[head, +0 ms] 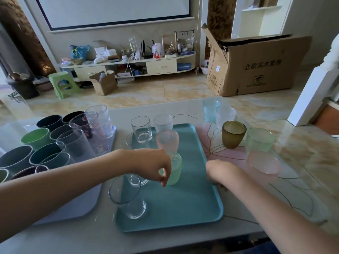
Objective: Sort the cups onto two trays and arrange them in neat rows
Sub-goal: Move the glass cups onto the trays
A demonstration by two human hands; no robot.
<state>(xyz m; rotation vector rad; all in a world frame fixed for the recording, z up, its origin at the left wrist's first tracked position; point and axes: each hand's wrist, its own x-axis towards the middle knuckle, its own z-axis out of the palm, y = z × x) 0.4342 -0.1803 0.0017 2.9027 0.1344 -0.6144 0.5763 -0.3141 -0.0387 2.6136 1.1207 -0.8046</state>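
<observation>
Left hand (pixel 154 166) hangs loosely open above teal tray (pixel 201 204); right hand (pixel 217 174) seemingly grips its rim.

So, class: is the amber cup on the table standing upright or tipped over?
Upright. The amber cup stands on its base on the table, right of the teal tray, with its round open rim facing up.

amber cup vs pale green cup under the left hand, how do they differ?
Colour: the amber cup is dark brownish-yellow; the pale green cup is light frosted green.
Place: the amber cup stands on the table, right of the teal tray; the pale green cup stands on that tray.
Shape: the amber cup looks rounder and wider; the green one is straighter.
Access: the left hand partly hides the green cup; the amber one is unobstructed.
Both upright, textured.
</observation>
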